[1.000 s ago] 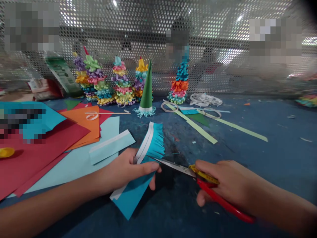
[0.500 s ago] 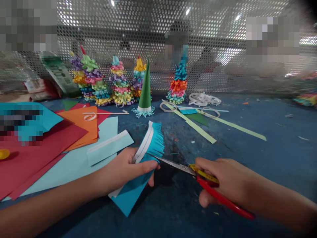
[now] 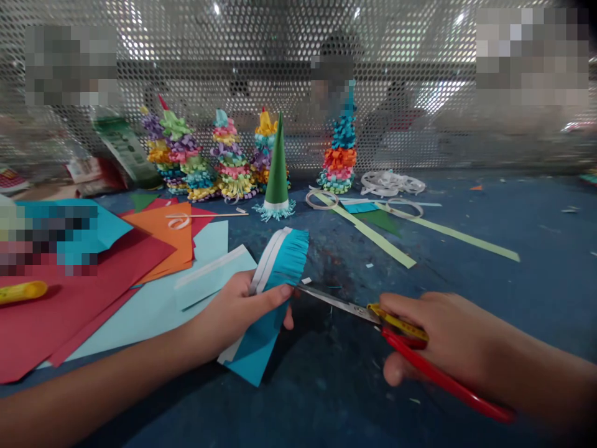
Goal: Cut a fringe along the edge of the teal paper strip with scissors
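Note:
A folded blue paper strip (image 3: 261, 348) is pinched in my left hand (image 3: 247, 305), thumb on top. Its upper end is cut into a fringe, and a white band of tape runs along the uncut edge. My right hand (image 3: 433, 330) is closed around the handles of scissors (image 3: 345, 305), one red and one yellow. The scissors' blade tips reach the strip's edge by my left thumb; the strip partly hides them. Beyond my hands stands a green paper cone (image 3: 278, 168) with a light blue fringe around its base.
Red sheets (image 3: 116, 280), orange paper (image 3: 172, 230) and light blue paper (image 3: 135, 323) lie at left with a yellow cutter or marker (image 3: 28, 291). Fringed colourful cones (image 3: 228, 155) stand along the mesh panel (image 3: 280, 56). Tape rolls (image 3: 392, 182) and green strips (image 3: 382, 242) lie at right.
The view has shifted slightly. The scissors have drawn back a little to the right, and the blue strip has moved up slightly in my left hand. A small white scrap now shows near the blade tips.

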The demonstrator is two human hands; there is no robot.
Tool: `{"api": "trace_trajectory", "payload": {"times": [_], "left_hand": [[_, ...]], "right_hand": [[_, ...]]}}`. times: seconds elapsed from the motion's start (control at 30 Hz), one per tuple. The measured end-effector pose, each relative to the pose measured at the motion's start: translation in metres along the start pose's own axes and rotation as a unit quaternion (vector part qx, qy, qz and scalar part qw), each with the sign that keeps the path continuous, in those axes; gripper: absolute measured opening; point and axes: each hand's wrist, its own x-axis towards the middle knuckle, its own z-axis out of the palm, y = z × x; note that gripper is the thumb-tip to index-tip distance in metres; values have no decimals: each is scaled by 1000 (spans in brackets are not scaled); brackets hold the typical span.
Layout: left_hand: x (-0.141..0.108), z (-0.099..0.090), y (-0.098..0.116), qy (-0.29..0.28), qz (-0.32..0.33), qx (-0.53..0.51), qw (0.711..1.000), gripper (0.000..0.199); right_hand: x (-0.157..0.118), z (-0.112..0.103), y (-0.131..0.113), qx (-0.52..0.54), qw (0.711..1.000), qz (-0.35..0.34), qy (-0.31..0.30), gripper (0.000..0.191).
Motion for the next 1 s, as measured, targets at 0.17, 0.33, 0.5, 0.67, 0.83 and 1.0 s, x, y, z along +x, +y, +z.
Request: {"api": "trace_trajectory", "payload": {"times": [0.17,0.33,0.5,0.67,0.83,1.0], "left_hand": [[0,0,0,2,-3,-3,1000,24],[0,0,0,-6,0,-1,1000,20],[0,0,1,-5,6,19,1000,22],[0,1,1,-5,5,18,1000,22],[1,0,1,-10,8,22,1000,22],[-1,-1,2,-8,1,20,1000,25]], "right_hand": [[2,3,-2,14,1000,-8,15,34],[4,8,2,58,998,-38,4,23],[2,6,0,67,997,-46,-19,19],[1,3,-3,30,999,-17,-18,17],[0,3,-5,21,1000,-12,-16,20],[1,5,-3,20,999,-26,14,32]]}}
